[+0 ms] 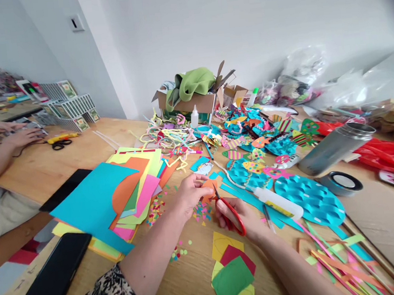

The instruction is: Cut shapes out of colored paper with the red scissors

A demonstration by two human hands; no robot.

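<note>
Between its thumb and fingers, my left hand pinches a small piece of orange paper. My right hand grips red-handled scissors, whose blades meet the paper's right edge. Below the hands lie cut pieces of yellow, red and green paper, some with faint drawn outlines. Tiny colored paper bits are scattered under and left of my hands. A stack of colored paper sheets lies to the left, a blue sheet on top. Right of my hands is a white glue bottle.
Blue scalloped paper discs and decorated paper fish spread to the right. A metal flask leans beside a tape roll. A filled cardboard box stands at the back. Two black phone-like slabs flank the stack. Another person's hands work at left.
</note>
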